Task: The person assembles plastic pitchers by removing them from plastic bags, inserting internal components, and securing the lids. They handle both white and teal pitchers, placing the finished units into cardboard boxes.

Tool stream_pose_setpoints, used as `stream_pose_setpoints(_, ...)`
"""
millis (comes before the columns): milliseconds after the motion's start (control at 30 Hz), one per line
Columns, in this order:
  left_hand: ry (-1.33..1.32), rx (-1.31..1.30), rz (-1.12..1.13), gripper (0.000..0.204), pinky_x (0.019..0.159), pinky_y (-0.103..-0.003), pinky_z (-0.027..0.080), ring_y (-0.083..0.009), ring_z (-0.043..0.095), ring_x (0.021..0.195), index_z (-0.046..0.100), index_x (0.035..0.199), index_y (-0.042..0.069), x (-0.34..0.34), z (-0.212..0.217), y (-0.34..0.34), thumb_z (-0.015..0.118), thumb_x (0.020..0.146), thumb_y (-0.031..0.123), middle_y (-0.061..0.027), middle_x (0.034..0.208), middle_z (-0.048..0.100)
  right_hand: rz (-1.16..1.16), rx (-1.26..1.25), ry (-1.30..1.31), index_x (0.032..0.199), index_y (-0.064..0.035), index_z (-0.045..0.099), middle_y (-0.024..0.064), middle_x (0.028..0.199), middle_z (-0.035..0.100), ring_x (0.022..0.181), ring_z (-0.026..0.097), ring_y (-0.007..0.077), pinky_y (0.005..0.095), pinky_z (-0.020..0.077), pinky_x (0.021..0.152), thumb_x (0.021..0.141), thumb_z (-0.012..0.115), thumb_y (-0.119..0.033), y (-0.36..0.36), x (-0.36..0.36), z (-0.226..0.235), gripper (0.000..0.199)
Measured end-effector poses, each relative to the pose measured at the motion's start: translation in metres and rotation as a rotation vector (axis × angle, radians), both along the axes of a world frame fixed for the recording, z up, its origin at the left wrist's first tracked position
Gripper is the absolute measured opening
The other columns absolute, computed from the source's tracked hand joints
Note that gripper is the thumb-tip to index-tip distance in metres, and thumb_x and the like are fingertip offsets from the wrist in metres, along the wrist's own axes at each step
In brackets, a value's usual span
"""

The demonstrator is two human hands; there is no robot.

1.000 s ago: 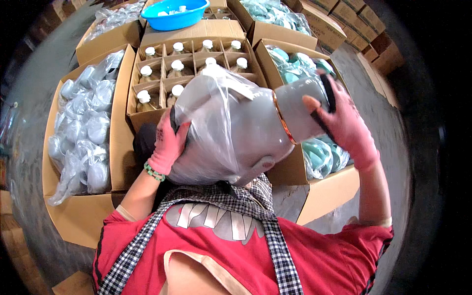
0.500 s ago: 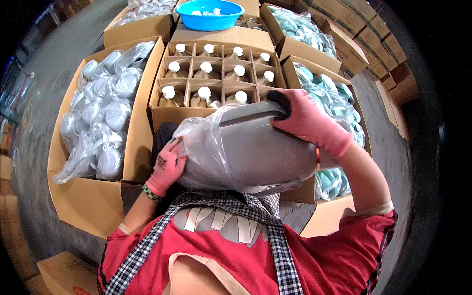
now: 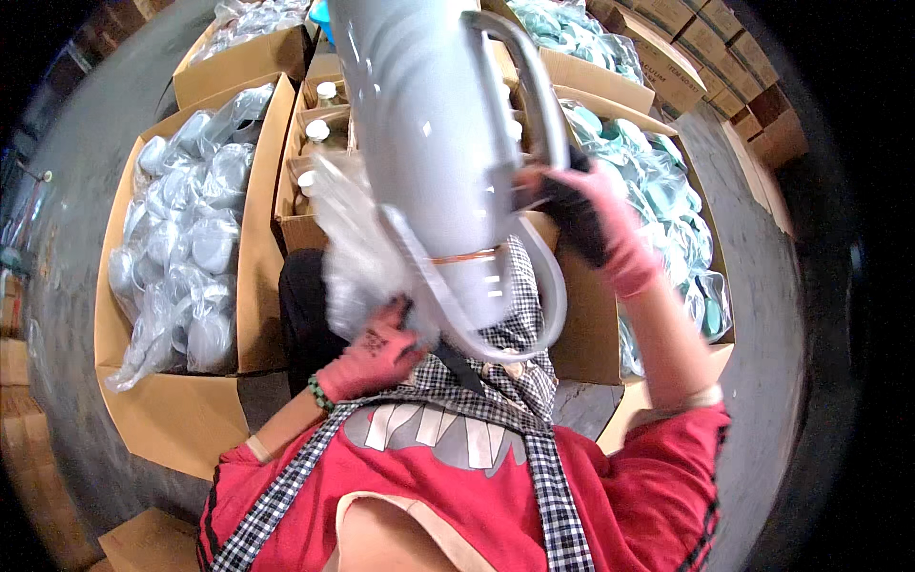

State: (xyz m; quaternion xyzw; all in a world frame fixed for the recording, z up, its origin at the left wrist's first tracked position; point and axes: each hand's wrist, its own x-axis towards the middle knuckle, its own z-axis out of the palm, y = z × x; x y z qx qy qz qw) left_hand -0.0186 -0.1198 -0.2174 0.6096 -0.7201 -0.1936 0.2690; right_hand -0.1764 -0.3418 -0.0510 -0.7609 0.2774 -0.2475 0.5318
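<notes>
A grey insulated jug [image 3: 419, 114] is tilting across the upper centre, its copper-banded end pointing down toward the checked apron [image 3: 500, 400]. The right hand [image 3: 600, 214], blurred, is clamping its fingers on the side handle [image 3: 543, 95]; the left hand [image 3: 376, 353], lower centre, is pinching a clear plastic bag [image 3: 348, 224] between its fingers. White-capped bottles [image 3: 317, 131] are standing behind; bagged grey parts [image 3: 214, 243] are lying at left, bagged teal ones [image 3: 667, 191] at right.
</notes>
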Motion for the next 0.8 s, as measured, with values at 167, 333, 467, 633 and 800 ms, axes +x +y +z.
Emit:
stream_pose_setpoints(167,0.397,0.686,-0.044,0.035,0.087,-0.034,0.035,-0.0306,0.048,0.101,0.051,0.106,0.005,-0.010,0.023,0.013,0.047,0.084,0.031,-0.0191,0.108,0.049,-0.198,0.454,-0.562,0.087,0.0002,0.054,0.0020,0.072,0.057,0.061,0.052,0.0078,0.0218,0.0440,0.054,0.069,0.061,-0.003,0.028,0.046,-0.055,0.020)
stream_pose_setpoints(333,0.928,0.836,0.406,0.035,0.075,-0.027,0.042,-0.0146,0.053,0.088,0.051,0.105,0.000,0.004,0.016,0.031,0.049,0.085,0.029,-0.0064,0.102,0.054,-0.243,0.185,-0.556,0.088,0.0003,0.051,0.0023,0.074,0.058,0.067,0.054,0.0086,0.0229,0.0453,0.062,0.066,0.070,-0.010,0.041,0.056,-0.051,0.031)
stream_pose_setpoints(467,1.757,0.547,0.570,0.040,0.073,-0.027,0.044,-0.0133,0.054,0.081,0.045,0.110,0.000,-0.003,0.024,0.020,0.051,0.084,0.029,-0.0046,0.096,0.055,0.072,0.045,-0.228,0.100,0.0016,0.050,0.0119,0.083,0.061,0.080,0.058,0.0187,0.0288,0.0448,0.073,0.062,0.072,-0.016,0.059,0.048,-0.066,0.047)
stream_pose_setpoints(633,1.688,0.549,0.591,0.027,0.068,-0.026,0.045,-0.0124,0.054,0.077,0.050,0.096,0.002,0.012,-0.019,0.040,0.051,0.084,0.026,-0.0035,0.088,0.056,0.201,0.084,-0.041,0.088,0.0011,0.054,0.0107,0.081,0.059,0.077,0.056,0.0165,0.0289,0.0440,0.070,0.064,0.070,-0.015,0.097,0.013,-0.130,0.033)
stream_pose_setpoints(800,1.461,0.453,0.631,0.026,0.068,-0.024,0.043,-0.0112,0.051,0.077,0.050,0.096,0.001,0.015,-0.015,0.052,0.051,0.084,0.024,-0.0035,0.088,0.053,0.251,0.055,0.117,0.102,0.0020,0.050,0.0176,0.090,0.058,0.088,0.057,0.0236,0.0306,0.0431,0.077,0.063,0.071,-0.021,0.140,-0.010,-0.185,0.050)
